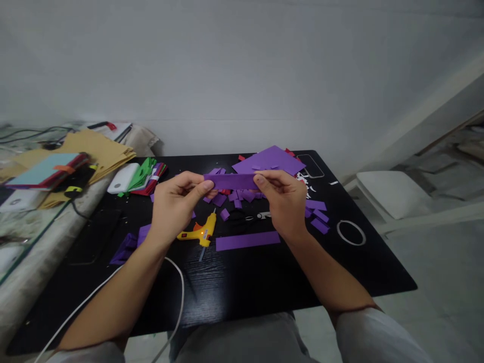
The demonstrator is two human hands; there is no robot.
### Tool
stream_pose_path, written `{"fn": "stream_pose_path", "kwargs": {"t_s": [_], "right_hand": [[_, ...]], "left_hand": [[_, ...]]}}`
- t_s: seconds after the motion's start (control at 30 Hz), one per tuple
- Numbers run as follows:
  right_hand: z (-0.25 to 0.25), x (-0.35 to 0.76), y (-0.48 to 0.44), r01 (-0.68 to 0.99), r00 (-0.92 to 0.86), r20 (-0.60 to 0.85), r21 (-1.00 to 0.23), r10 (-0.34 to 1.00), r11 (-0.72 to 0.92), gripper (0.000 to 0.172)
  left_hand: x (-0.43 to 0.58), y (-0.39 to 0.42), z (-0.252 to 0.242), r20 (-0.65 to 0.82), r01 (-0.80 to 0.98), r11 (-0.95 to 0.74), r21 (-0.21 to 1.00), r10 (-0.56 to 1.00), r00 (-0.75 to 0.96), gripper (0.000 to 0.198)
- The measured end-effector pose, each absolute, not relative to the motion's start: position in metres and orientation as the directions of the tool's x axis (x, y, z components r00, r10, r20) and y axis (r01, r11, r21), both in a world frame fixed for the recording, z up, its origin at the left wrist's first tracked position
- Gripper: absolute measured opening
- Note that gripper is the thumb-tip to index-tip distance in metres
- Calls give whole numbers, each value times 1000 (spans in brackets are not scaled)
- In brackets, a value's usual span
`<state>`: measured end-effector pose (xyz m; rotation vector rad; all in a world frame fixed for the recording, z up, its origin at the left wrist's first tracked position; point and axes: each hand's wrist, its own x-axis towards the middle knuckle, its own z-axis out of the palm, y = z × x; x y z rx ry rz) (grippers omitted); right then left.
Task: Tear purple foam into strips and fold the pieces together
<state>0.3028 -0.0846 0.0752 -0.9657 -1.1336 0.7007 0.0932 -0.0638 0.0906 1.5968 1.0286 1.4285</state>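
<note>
Both my hands hold one purple foam strip [231, 181] above the black table [242, 282]. My left hand [174, 204] pinches its left end between thumb and fingers. My right hand [284, 201] pinches its right end. Below the strip lie several small purple foam pieces [242, 195], black-handled scissors [247, 217], a yellow glue gun [199, 233] with a white cord, and a second purple strip [247, 240] flat on the table.
A large purple foam sheet [269, 160] lies at the table's back. Green and red foam sheets [145, 175] and a white power bank [123, 177] sit at back left. A white ring [351, 232] lies at right. Brown envelopes and books [56, 164] pile up on the left bench.
</note>
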Motion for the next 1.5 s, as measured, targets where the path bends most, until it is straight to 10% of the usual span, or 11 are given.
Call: {"fn": "stream_pose_path", "kwargs": {"t_s": [0.27, 0.53, 0.77, 1.5], "right_hand": [[74, 304, -82, -27, 280, 364, -922, 888, 386, 14], [79, 312, -87, 183, -407, 177, -945, 896, 270, 13], [79, 302, -90, 9, -269, 317, -943, 909, 331, 14], [84, 305, -95, 121, -224, 345, -918, 911, 377, 13]], "left_hand": [[88, -60, 89, 362, 38, -366, 930, 928, 93, 15], [82, -58, 88, 443, 135, -451, 882, 892, 86, 8], [94, -72, 91, 391, 285, -524, 803, 824, 411, 11], [76, -66, 104, 378, 365, -577, 731, 787, 488, 11]]}}
